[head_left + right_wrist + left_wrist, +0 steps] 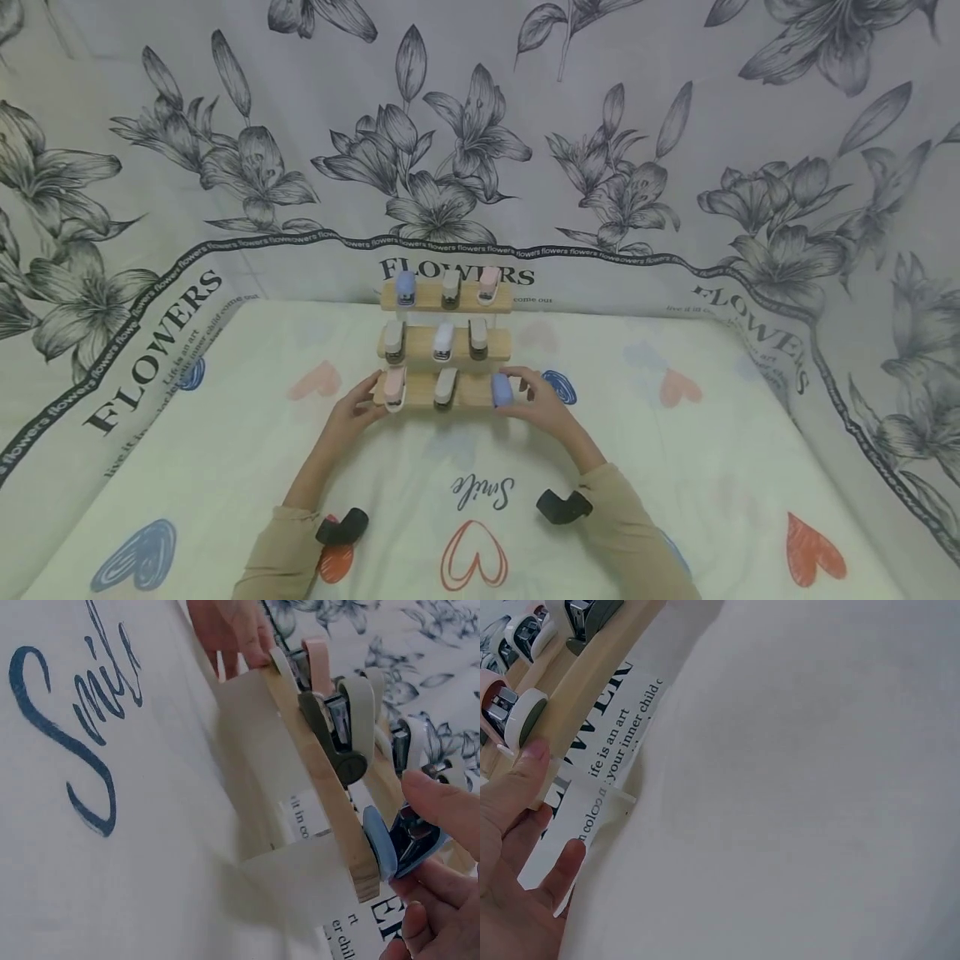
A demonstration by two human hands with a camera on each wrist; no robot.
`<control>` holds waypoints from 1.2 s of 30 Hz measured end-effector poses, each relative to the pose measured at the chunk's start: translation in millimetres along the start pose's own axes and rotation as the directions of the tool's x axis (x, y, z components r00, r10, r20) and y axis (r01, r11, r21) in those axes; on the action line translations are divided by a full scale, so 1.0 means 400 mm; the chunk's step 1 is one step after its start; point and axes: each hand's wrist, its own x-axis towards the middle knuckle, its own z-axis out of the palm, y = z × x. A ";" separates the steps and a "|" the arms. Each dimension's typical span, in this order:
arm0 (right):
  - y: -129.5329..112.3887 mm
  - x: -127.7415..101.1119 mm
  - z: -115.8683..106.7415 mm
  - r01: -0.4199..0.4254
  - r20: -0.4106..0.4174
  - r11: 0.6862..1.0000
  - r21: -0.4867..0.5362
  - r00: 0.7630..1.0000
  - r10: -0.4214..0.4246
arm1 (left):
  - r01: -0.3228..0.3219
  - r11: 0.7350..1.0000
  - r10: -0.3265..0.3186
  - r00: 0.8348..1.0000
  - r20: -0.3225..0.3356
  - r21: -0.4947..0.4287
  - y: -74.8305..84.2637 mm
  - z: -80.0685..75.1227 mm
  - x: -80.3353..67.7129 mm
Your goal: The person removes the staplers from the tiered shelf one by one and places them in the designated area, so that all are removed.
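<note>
A three-tier wooden stand [468, 390] holds several small lever-type hole punches with metal mechanisms. My left hand [356, 408] pinches the left end of its lowest board, thumb on the front edge beside a pink and white punch [526, 716]. At the opposite end, my right hand [542, 402] holds a blue punch [397, 840], with the thumb above it and fingers below. That punch sits at the right end of the lowest board. Between the two stands a grey punch with a dark base [445, 388].
More punches stand on the middle board [495, 343] and top board [427, 293], in blue, white, grey and pink. Clear side supports [292, 877] carry the boards. Beneath lies a pale cloth [405, 500] with hearts, and a flower-printed curtain [480, 192] rises behind.
</note>
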 end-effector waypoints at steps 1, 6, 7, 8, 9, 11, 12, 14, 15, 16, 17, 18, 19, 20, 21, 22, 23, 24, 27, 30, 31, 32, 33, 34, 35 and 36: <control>-0.012 -0.005 -0.005 0.005 0.002 1.000 -0.004 1.000 -0.005 | 0.015 1.000 -0.015 1.000 0.000 -0.010 -0.002 0.000 -0.002; -0.035 -0.027 -0.034 -0.010 -0.048 1.000 -0.027 0.999 0.009 | 0.018 0.998 -0.018 1.000 0.002 -0.057 -0.016 0.007 -0.009; -0.035 -0.029 -0.040 -0.026 -0.069 0.999 -0.020 0.997 0.025 | 0.009 0.998 -0.008 1.000 0.006 -0.057 -0.018 0.006 -0.006; -0.034 -0.031 -0.046 -0.040 -0.085 0.999 -0.016 0.996 0.039 | 0.003 0.998 -0.003 1.000 0.005 -0.058 -0.020 0.006 -0.004; -0.032 -0.033 -0.052 -0.057 -0.099 0.998 -0.012 0.994 0.056 | -0.001 0.998 0.001 1.000 0.004 -0.059 -0.021 0.007 -0.004; -0.026 -0.037 -0.061 -0.087 -0.115 0.996 -0.006 0.990 0.086 | -0.005 0.998 0.006 1.000 0.003 -0.063 -0.023 0.007 -0.005; -0.022 -0.038 -0.066 -0.093 -0.120 0.996 -0.005 0.988 0.092 | -0.013 0.998 0.013 1.000 0.003 -0.061 -0.024 0.007 -0.006; 0.001 -0.039 -0.074 -0.081 -0.126 0.996 -0.024 0.989 0.078 | -0.018 0.998 0.018 1.000 0.000 -0.053 -0.013 0.010 -0.015; 0.007 -0.040 -0.077 -0.074 -0.132 0.997 -0.024 0.989 0.070 | -0.022 0.998 0.022 1.000 -0.003 -0.053 0.000 0.010 -0.020; 0.025 -0.038 -0.081 -0.059 -0.136 0.998 -0.029 0.989 0.055 | -0.026 0.999 0.025 1.000 -0.008 -0.048 0.002 0.011 -0.021; 0.031 -0.038 -0.083 -0.052 -0.139 0.998 -0.026 0.989 0.048 | -0.026 0.998 0.026 1.000 -0.010 -0.050 0.013 0.010 -0.024; 0.036 -0.038 -0.086 -0.045 -0.141 0.999 -0.026 0.989 0.041 | -0.026 0.998 0.025 1.000 -0.010 -0.055 0.025 0.009 -0.027; 0.042 -0.038 -0.088 -0.040 -0.142 0.999 -0.023 0.989 0.036 | -0.025 0.998 0.025 1.000 -0.006 -0.059 0.036 0.009 -0.029; 0.047 -0.039 -0.090 -0.031 -0.141 0.999 -0.022 0.990 0.028 | -0.019 0.998 0.019 1.000 -0.001 -0.064 0.047 0.007 -0.032; 0.043 -0.041 -0.091 -0.042 -0.140 0.999 -0.010 0.989 0.040 | -0.023 0.998 0.023 1.000 0.000 -0.065 0.048 0.007 -0.033; 0.051 -0.041 -0.093 -0.042 -0.136 0.999 -0.010 0.990 0.040 | -0.022 0.998 0.023 1.000 0.004 -0.064 0.047 0.008 -0.033; 0.051 -0.042 -0.094 -0.052 -0.132 0.999 -0.005 0.990 0.051 | -0.020 0.997 0.020 1.000 0.009 -0.069 0.057 0.008 -0.036; 0.064 -0.040 -0.095 -0.060 -0.130 0.998 -0.008 0.990 0.058 | -0.019 0.998 0.020 1.000 0.011 -0.065 0.058 0.008 -0.037; 0.108 -0.031 -0.095 -0.089 -0.135 0.996 -0.024 0.987 0.085 | -0.018 0.998 0.019 1.000 0.016 -0.062 0.062 0.010 -0.039; 0.140 -0.019 -0.089 -0.121 -0.155 0.991 -0.049 0.981 0.113 | -0.021 0.998 0.021 1.000 0.011 -0.060 0.064 0.009 -0.038; 0.145 -0.016 -0.087 -0.123 -0.161 0.991 -0.059 0.981 0.112 | -0.023 0.998 0.024 1.000 0.008 -0.062 0.064 0.009 -0.037; 0.150 -0.013 -0.084 -0.129 -0.171 0.990 -0.063 0.978 0.117 | -0.022 0.998 0.022 1.000 0.007 -0.065 0.063 0.009 -0.037; 0.153 -0.010 -0.082 -0.130 -0.174 0.989 -0.067 0.978 0.116 | -0.023 0.997 0.023 1.000 0.006 -0.068 0.061 0.008 -0.037; 0.156 -0.008 -0.079 -0.131 -0.183 0.989 -0.071 0.976 0.116 | -0.024 0.997 0.025 1.000 0.009 -0.067 0.060 0.007 -0.036; 0.158 -0.006 -0.077 -0.131 -0.188 0.989 -0.074 0.975 0.115 | -0.025 0.997 0.026 1.000 0.011 -0.072 0.058 0.007 -0.034; 0.161 -0.006 -0.076 -0.132 -0.193 0.988 -0.082 0.974 0.114 | -0.030 0.997 0.031 0.999 0.014 -0.078 0.055 0.008 -0.032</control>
